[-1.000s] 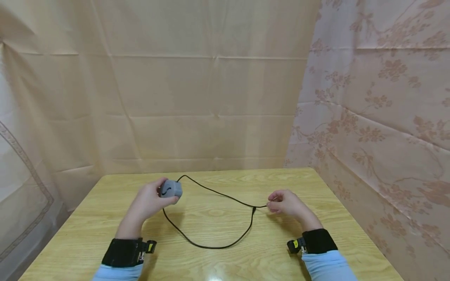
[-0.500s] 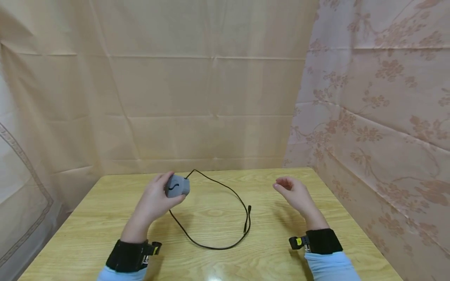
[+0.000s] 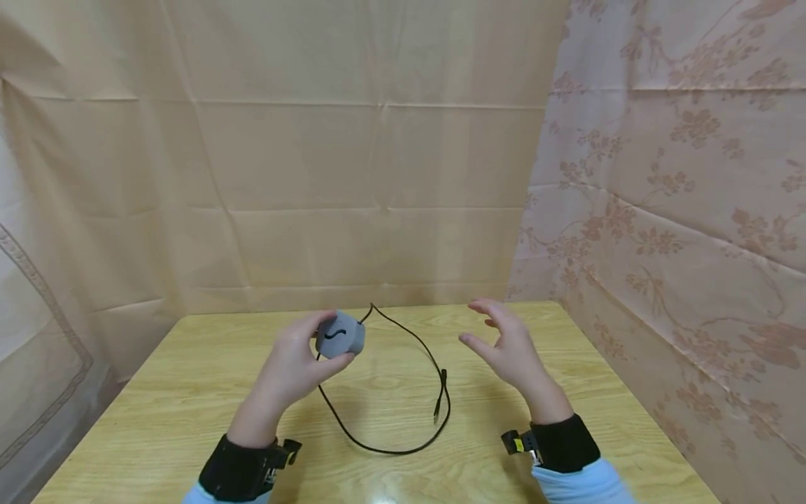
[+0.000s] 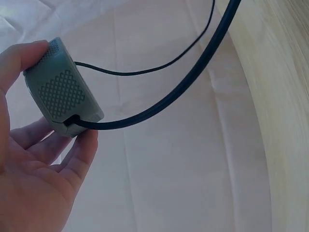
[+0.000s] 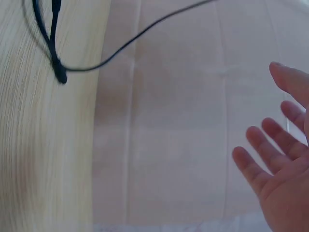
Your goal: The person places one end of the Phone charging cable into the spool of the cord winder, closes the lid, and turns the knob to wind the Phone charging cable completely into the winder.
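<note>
My left hand (image 3: 291,365) grips a small grey cable winder (image 3: 341,336) between thumb and fingers, raised over the left middle of the table. A dark S-shaped slot marks its face; the left wrist view shows textured sides on the winder (image 4: 63,94). A black cable (image 3: 389,453) comes out on two sides and droops in a loop, its dark plug ends (image 3: 438,406) lying close together at the loop's right. Apart from the cable, my right hand (image 3: 513,350) is raised with fingers spread and holds nothing. The right wrist view shows that hand (image 5: 285,159) with bare fingertips.
The light wooden table (image 3: 157,420) lies beneath both hands. Behind it hangs a beige curtain (image 3: 378,210), and a flowered curtain (image 3: 661,245) hangs along the right side. Each wrist wears a black band (image 3: 564,444) with a small camera.
My right hand has let go of the cable end and spread its fingers. The plug ends dropped into the loop. My left hand has moved right with the winder.
</note>
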Demonstrator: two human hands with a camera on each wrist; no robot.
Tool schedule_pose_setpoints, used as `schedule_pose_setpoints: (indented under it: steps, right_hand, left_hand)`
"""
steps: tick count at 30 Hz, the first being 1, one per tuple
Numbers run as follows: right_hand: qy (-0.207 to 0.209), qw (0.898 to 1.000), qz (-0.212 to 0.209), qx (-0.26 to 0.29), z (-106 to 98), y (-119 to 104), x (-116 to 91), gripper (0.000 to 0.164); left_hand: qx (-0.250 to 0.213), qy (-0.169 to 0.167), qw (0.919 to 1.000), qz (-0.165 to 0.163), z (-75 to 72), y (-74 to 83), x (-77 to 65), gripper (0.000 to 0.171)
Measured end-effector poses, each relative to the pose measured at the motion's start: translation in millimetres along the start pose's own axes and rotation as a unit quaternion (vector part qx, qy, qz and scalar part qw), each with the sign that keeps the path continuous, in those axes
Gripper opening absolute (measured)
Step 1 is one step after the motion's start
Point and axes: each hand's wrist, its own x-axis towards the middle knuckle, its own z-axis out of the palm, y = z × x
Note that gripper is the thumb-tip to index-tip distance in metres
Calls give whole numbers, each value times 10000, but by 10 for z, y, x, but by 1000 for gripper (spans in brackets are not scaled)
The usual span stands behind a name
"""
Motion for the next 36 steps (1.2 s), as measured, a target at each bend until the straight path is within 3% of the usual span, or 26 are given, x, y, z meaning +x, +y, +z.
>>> schedule_pose_setpoints:
  steps: [5,11,17,21,26,36]
  right_hand:
    - [-20,9932,-1071,-446,120,-159,13,60]
    - [-272,9637,-2348,-1244,257,-338,24,61]
    - [-351,9443,-3076,-1116,413,-460,10,60]
    - [-384,9338,-3412,-1001,488,-506,-15,60]
    - [-389,9255,-3623,-1030,540,-516,-42,56]
    - [-407,9282,-3563,-989,527,-517,-52,52]
  left_hand:
    - [-87,-210,9995,233,55,78,-7,69]
    - [-124,-616,9969,465,158,179,-20,66]
    - [-330,-928,9920,790,291,244,-39,60]
    - [-755,-1225,9848,972,361,277,-43,54]
    - [-1090,-1502,9795,783,388,318,-51,51]
    - [-1066,-1476,9811,648,366,337,-78,54]
